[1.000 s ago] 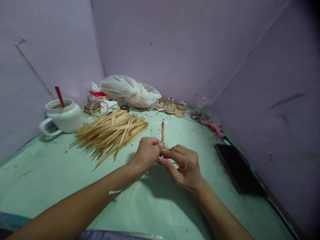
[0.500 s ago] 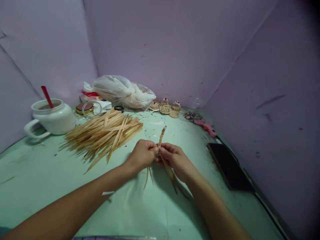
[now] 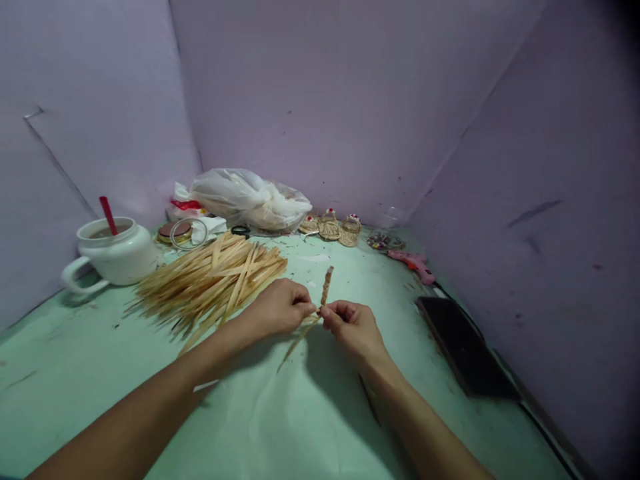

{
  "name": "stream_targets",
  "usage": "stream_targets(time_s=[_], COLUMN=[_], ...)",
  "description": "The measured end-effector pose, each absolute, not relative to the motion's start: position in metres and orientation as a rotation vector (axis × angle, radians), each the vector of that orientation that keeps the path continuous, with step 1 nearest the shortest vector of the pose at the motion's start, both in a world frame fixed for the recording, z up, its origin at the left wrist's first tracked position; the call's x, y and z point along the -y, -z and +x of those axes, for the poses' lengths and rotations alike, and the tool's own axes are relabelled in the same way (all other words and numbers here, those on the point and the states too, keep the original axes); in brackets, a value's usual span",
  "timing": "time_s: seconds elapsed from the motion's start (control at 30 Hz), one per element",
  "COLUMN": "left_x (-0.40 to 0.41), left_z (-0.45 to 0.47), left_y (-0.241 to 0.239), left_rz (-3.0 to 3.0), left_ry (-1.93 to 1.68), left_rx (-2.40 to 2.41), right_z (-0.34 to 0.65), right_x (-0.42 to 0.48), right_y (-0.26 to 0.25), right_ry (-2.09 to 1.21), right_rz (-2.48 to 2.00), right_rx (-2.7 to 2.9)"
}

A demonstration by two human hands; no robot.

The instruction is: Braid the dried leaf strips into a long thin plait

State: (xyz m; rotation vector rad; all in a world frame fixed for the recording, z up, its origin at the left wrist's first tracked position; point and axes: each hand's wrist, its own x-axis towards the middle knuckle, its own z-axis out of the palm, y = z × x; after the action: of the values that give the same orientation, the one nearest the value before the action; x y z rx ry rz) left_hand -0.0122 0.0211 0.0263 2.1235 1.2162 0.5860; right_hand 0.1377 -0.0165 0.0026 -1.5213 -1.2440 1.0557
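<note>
A thin braid of straw point(image 3: 326, 288) stands up between my two hands over the green table point(image 3: 310, 413). My left hand point(image 3: 277, 308) is closed in a pinch on loose straw strands at the braid's base. My right hand point(image 3: 353, 327) is closed too, its fingertips gripping the braid's lower end right beside the left. Loose strand ends point(image 3: 295, 343) trail down toward me under the hands. A heap of straw strips point(image 3: 210, 280) lies just left of my left hand.
A white mug point(image 3: 115, 253) with a red stick stands far left. At the back lie a plastic bag point(image 3: 250, 200), lids and rings point(image 3: 183, 233), small woven baskets point(image 3: 333, 228), a pink glue gun point(image 3: 413, 263). A dark phone point(image 3: 463, 347) lies right.
My hands have drawn closer together, and my right fingers, spread a second ago, are now pinched at the braid's base. Loose strands swung down and left. The view shifted slightly.
</note>
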Motion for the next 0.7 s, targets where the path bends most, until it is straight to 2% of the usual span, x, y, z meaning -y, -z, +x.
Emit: stream_targets(time_s=[0.17,0.3,0.47,0.57,0.63,0.7], left_x=[-0.004,0.020,0.043,0.047,0.044,0.036], left_z=[-0.008,0.006,0.019,0.020,0.016,0.009], left_y=[-0.038,-0.030,-0.008,-0.006,-0.017,-0.035], left_rz=[2.196,2.281,2.720,2.710,2.548,2.240], left_ry=[-0.684,-0.710,-0.359,-0.250,-0.418,-0.769], left_rx=[-1.332,-1.369,-1.319,-1.279,-1.259,-1.288], right_z=[0.136,0.130,0.126,0.128,0.129,0.128], right_x=[0.015,0.017,0.021,0.020,0.019,0.019], right_y=[0.007,0.006,-0.003,-0.004,-0.003,-0.003], right_ry=[-0.985,-1.108,-1.450,-1.462,-1.402,-1.358], right_rz=[-1.483,-1.360,-1.244,-1.234,-1.255,-1.273], right_rx=[1.143,0.919,0.576,0.558,0.595,0.632])
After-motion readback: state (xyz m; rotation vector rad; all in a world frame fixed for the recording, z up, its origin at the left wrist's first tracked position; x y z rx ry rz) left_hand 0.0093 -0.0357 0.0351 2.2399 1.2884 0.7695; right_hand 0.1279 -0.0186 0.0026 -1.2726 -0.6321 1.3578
